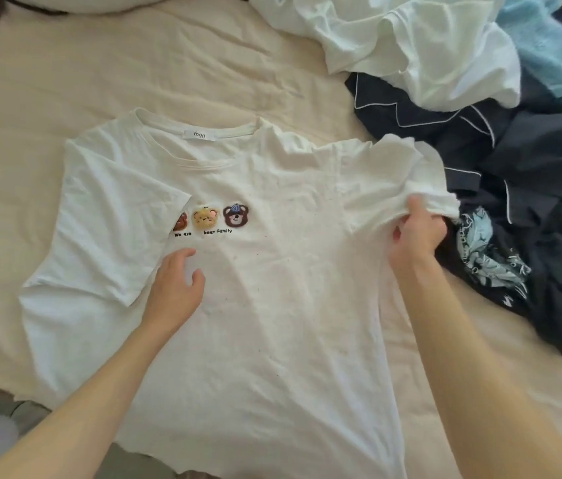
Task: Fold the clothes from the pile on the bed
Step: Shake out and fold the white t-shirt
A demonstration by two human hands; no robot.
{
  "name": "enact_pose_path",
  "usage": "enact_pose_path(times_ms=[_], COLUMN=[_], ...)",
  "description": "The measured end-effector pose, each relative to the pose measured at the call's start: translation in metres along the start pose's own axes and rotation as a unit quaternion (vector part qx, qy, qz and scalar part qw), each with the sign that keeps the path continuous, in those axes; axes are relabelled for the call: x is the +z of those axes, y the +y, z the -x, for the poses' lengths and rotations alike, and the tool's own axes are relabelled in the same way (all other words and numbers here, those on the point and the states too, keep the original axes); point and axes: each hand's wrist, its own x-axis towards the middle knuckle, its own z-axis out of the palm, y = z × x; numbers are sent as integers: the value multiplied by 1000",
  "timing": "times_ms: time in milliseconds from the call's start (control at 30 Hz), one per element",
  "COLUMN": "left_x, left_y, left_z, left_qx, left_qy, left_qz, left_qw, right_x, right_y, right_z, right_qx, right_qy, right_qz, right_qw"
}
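right hand (417, 233) fingers curled tight, pinching the bunched right sleeve (410, 174) of the white t-shirt (272, 305), sleeve lifted off the bed at about 3 o'clock of the shirt; left hand (177, 288) fingers relaxed and slightly spread, holding nothing, palm resting on the shirt front just below the bear print (215, 219), about 9 o'clock from shirt centre; left sleeve (117, 219) lies folded in over the chest, covering part of the leftmost bear; shirt lies face up, collar (200, 133) at 12 o'clock, hem toward 6; cream bed sheet (100, 81) under it; clothes pile (497, 133) at 1–3 o'clock of the shirt: white garment on top, light blue fuzzy piece at far right, dark navy pieces with white piping, dark tee with pale blue graphic beside the right hand
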Motion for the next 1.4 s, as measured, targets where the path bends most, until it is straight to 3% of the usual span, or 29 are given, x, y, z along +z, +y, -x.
enact_pose_path(times_ms=[33, 67, 100, 167, 200, 267, 333, 367, 400, 467, 500, 533, 600, 633, 667, 733, 800, 967, 1133, 1267, 1400], left_x=[0, -1, -3, -10, -14, -19, -17, -15, -13, -3, 4, 10, 22, 28, 34, 44, 51, 64, 83, 82, 69], left_y=[9, 17, 25, 39, 44, 53, 62, 68, 76, 94, 104, 114, 134, 144, 153, 169, 181, 198, 201, 189, 159], left_z=[-3, -7, -11, -17, -21, -29, -39, -44, -48, -62, -70, -79, -97, -106, -113, -126, -136, -152, -161, -163, -160], left_qx=[-25, -44, -60, -97, -120, -161, -143, -107, -59, 34, 65, 90, 127, 136, 136, 112, 77, 35, 59, 133, 186], left_qy=[12, 23, 33, 51, 59, 74, 84, 86, 85, 58, 37, 16, -24, -40, -51, -65, -73, -103, -93, -70, 10], left_qz=[62, 118, 168, 267, 311, 352, 278, 222, 179, 125, 99, 69, 7, -13, -26, -42, -20, 198, 210, 121, -113], left_qw=[998, 992, 983, 957, 941, 919, 946, 965, 978, 990, 992, 993, 992, 990, 989, 991, 994, 974, 971, 981, 976], right_x=[10, 17, 20, 13, 5, -18, -43, -52, -60, -70, -73, -74, -67, -61, -56, -44, -33, -32, -40, -47, -43], right_y=[2, 8, 18, 47, 62, 87, 99, 99, 97, 92, 89, 87, 84, 84, 84, 85, 88, 90, 84, 87, 100], right_z=[10, 22, 37, 62, 71, 81, 78, 77, 76, 75, 74, 74, 71, 67, 63, 55, 51, 45, 37, 36, 50], right_qx=[-102, -232, -368, -551, -575, -524, -440, -436, -454, -489, -459, -385, -118, 18, 110, 184, 180, 174, 179, 175, 209], right_qy=[-4, -29, -78, -183, -246, -357, -403, -406, -394, -318, -267, -220, -160, -144, -133, -102, -58, -5, 0, -46, -126], right_qz=[64, 140, 235, 391, 449, 585, 674, 674, 642, 564, 534, 506, 399, 316, 250, 187, 151, 46, 4, 10, 105], right_qw=[993, 962, 896, 714, 638, 505, 436, 437, 476, 584, 658, 740, 895, 938, 953, 960, 970, 984, 984, 984, 964])
